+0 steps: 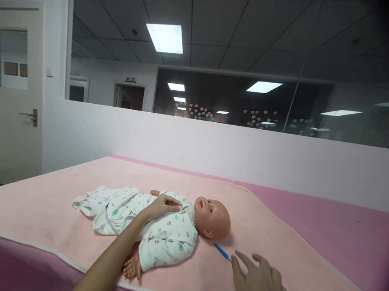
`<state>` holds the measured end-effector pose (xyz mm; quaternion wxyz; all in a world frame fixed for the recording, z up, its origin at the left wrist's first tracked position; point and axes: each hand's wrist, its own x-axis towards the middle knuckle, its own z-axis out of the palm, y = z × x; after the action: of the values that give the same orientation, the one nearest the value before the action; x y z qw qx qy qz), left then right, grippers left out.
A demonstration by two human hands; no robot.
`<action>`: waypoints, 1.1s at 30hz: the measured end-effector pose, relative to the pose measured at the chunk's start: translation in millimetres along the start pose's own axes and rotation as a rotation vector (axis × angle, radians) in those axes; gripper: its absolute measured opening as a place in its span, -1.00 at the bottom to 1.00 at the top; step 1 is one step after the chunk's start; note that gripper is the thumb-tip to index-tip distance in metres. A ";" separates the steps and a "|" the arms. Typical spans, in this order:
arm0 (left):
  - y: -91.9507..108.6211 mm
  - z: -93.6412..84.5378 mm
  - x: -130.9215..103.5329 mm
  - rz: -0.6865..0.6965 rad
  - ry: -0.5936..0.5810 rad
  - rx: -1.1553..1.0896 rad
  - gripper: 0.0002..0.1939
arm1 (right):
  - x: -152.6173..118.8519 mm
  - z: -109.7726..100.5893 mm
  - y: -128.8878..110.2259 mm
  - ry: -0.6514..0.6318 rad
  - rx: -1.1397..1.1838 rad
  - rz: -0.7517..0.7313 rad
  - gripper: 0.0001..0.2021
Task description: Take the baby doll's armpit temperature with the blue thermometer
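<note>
A baby doll (214, 218) lies on its back, head to the right, mouth open. It wears a white patterned baby outfit (173, 233). My left hand (165, 205) reaches across the doll's body, its fingers closed at the chest on the front of the outfit just below the collar. A slim stick with a blue handle (222, 251) lies beside the doll's head; its exact kind does not show. At the lower right, my right hand (258, 276) has its fingers spread and bent, with the thumb tip by the stick's near end. Whether they touch, I cannot tell.
The doll rests on a light pink mat (54, 200) with a white edge, over a darker pink surface (348, 224). Behind runs a low white wall (214, 149) with a large window (241, 52) above. A closed door (14, 129) stands at the left.
</note>
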<state>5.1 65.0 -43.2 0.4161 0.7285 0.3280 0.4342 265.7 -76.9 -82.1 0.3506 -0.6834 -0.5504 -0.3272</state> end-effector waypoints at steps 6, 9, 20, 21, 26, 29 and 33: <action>-2.6 -1.0 -0.1 -0.039 -0.005 -0.132 -0.66 | 74.6 3.8 -106.4 -0.360 0.358 -0.249 -0.73; -5.8 -1.6 1.0 -0.039 -0.013 -0.219 -0.65 | 75.3 31.3 -139.1 -0.495 0.243 -0.329 -0.69; -0.5 -6.0 -1.3 0.033 -0.091 -0.179 -0.64 | 52.2 71.6 -137.7 -0.094 0.655 -0.249 -0.71; 0.2 -6.0 -1.9 0.043 -0.095 -0.162 -0.65 | 51.5 71.4 -138.6 -0.090 0.701 -0.234 -0.71; 2.0 -5.3 -3.1 0.072 -0.118 -0.161 -0.67 | 46.4 73.3 -140.9 -0.102 0.884 -0.169 -0.72; 5.1 -5.2 -4.4 0.068 -0.132 -0.183 -0.65 | 44.1 76.8 -140.8 -0.059 0.946 -0.171 -0.74; 7.5 -5.7 -6.0 0.081 -0.147 -0.170 -0.62 | 42.6 80.4 -141.1 -0.018 1.024 -0.159 -0.77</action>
<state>-1.6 58.6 -37.1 0.4813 0.7333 0.2289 0.4223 139.7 33.8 -73.2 0.6095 -0.3830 -0.6933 -0.0359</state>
